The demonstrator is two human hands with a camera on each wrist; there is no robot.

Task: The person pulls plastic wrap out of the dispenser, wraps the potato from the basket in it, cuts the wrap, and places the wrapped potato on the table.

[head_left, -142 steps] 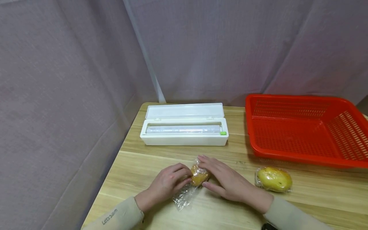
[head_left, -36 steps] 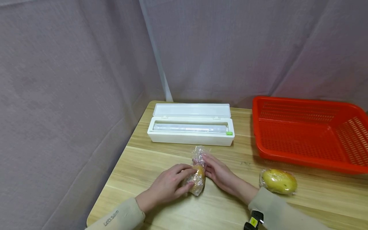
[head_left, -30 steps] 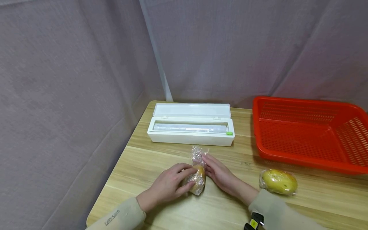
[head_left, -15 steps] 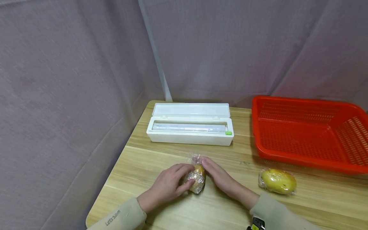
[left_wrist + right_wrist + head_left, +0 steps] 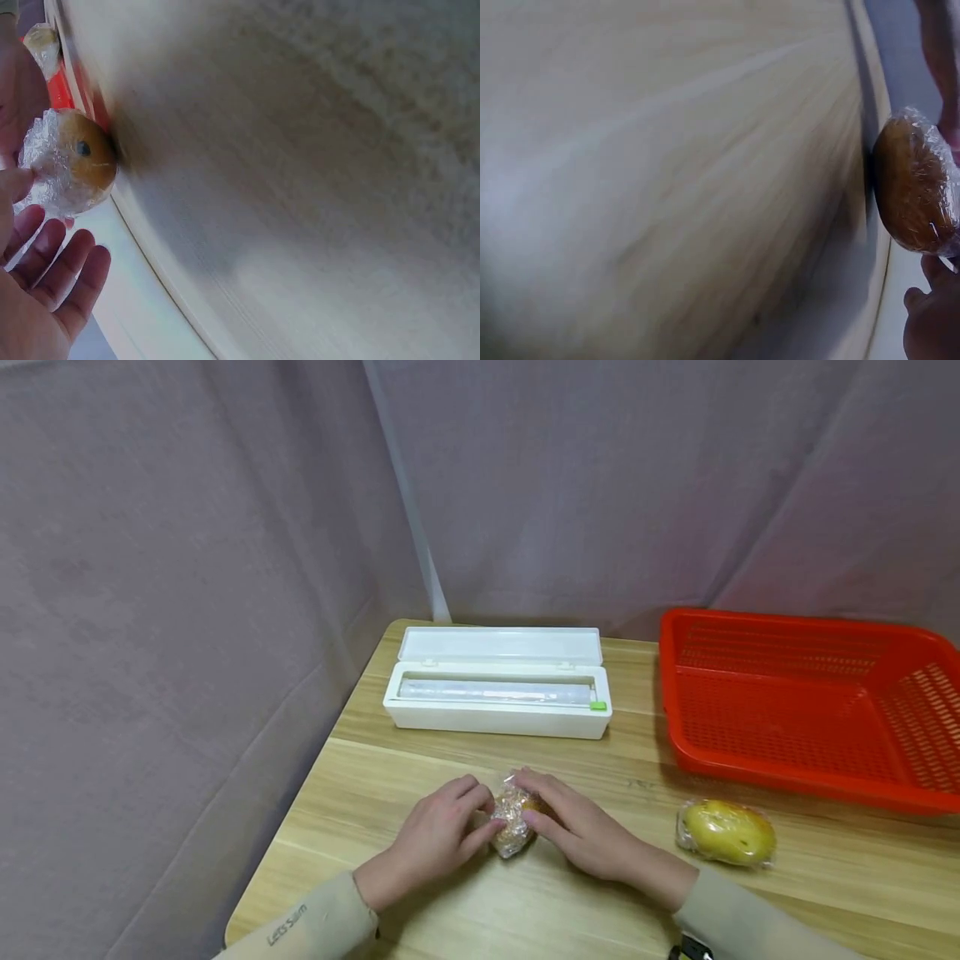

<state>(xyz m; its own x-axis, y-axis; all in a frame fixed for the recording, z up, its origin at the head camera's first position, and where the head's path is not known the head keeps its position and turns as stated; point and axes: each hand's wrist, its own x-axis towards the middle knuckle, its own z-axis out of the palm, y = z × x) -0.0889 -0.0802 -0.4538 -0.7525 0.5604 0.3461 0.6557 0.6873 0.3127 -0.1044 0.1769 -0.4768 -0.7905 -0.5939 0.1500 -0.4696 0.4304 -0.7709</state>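
Between my hands a mango (image 5: 534, 810) in crinkled cling film lies on the wooden table (image 5: 420, 777). My right hand (image 5: 592, 839) holds it from the right, fingers over the far side and thumb on the near side. The thumb of my left hand (image 5: 435, 831) touches the film at the left. In the left wrist view the other left fingers (image 5: 64, 266) spread loosely, apart from the fruit, and a dark stem spot shows on the mango. A second wrapped mango (image 5: 727, 833), yellow, lies beyond my right forearm.
A white cling film dispenser (image 5: 495, 718) stands behind my hands, lid raised, with its roll and green cutter slide (image 5: 597, 706) in view. At the right back sits a red plastic basket (image 5: 787, 779). Grey curtains (image 5: 562, 502) hang behind and left of the table.
The mango has been turned about and its loose film tail, which stuck out on the far side, is now gathered against it. The right hand has shifted over the fruit; the left fingers have drawn off it.
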